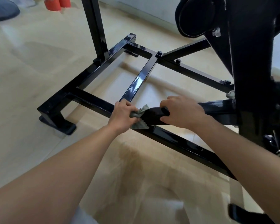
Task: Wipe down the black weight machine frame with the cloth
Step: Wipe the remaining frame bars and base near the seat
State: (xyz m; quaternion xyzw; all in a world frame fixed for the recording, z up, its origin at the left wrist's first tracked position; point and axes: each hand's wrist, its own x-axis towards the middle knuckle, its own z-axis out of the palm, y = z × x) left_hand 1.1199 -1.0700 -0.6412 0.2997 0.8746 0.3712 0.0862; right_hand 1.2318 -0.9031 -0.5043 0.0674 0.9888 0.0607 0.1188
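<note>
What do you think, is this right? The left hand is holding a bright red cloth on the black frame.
Not quite. The cloth is grey, not red, as the head view shows. The rest holds: the left hand grips it against the black frame.
</note>
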